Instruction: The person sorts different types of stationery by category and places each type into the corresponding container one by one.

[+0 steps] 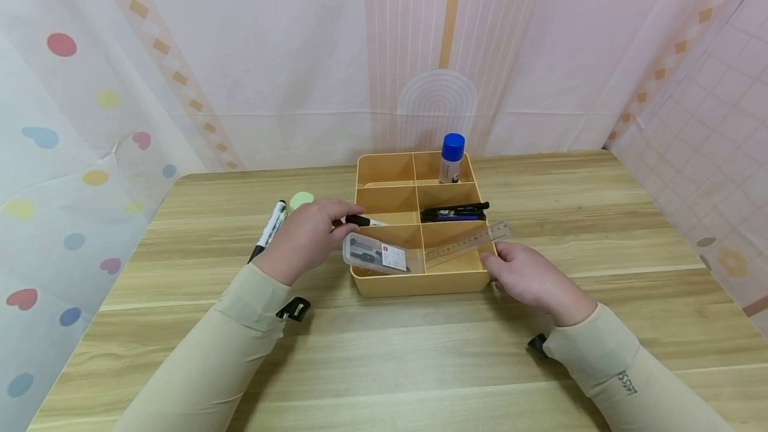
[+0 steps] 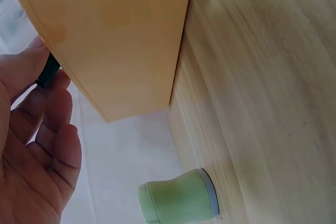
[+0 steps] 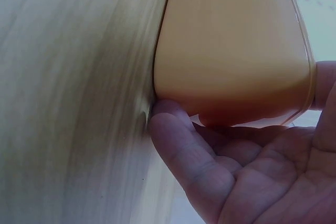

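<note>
A yellow organizer box (image 1: 420,283) with six compartments stands on the table. At its left wall, my left hand (image 1: 312,235) pinches the black-capped end of a marker (image 1: 358,220) between thumb and index finger; the white barrel lies inside the middle-left compartment. In the left wrist view the black cap (image 2: 49,71) shows between the fingertips at the box rim. My right hand (image 1: 531,277) grips the front right corner, thumb over the rim and fingers against the outer wall. A clear compass case (image 1: 375,255) leans in the front-left compartment, a transparent ruler (image 1: 468,244) in the front-right one.
Black pens (image 1: 454,213) lie in the middle-right compartment. A blue-capped glue stick (image 1: 453,159) stands in the back-right one. Left of the box, markers (image 1: 271,229) lie partly behind my left hand, near a light green cylindrical object (image 2: 178,196). A patterned curtain (image 1: 288,52) hangs behind the table.
</note>
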Demonstrator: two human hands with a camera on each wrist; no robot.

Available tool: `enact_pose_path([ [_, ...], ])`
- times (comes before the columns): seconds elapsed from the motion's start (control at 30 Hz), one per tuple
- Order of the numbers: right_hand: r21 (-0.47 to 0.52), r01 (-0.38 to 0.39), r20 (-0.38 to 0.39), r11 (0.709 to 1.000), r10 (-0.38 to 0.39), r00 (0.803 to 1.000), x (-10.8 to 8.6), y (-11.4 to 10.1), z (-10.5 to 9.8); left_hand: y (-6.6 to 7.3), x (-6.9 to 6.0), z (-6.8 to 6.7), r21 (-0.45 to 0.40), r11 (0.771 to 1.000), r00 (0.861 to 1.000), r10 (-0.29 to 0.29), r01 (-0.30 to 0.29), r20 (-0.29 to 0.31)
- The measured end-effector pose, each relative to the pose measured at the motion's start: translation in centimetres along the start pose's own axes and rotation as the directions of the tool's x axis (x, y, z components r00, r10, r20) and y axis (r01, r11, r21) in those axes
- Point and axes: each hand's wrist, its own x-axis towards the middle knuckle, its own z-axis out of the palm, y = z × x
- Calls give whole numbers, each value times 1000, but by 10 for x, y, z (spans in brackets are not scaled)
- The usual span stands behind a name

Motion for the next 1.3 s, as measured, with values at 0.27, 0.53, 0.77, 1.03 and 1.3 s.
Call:
enact_pose_path([
  [0.27, 8, 7, 4, 1000, -7, 1000, 1, 1, 0, -8, -7, -1, -48, 999, 1000, -22, 23, 16],
  [0.53, 2, 6, 6, 1000, -6, 1000, 1, 1, 0, -14, -10, -2, -28, 999, 999, -44, 45, 23],
  [0.77, -2, 5, 9, 1000, -5, 1000, 0, 0, 0, -20, -15, -4, -45, 997, 998, -66, 67, 8],
  [1.03, 3, 4, 6, 1000, -4, 1000, 0, 0, 0, -29, -21, -10, -8, 994, 993, -113, 112, -37],
  [1.3, 0, -2, 11, 1000, 2, 1000, -1, 0, -1, -39, -30, -14, 25, 986, 984, -162, 164, -74],
])
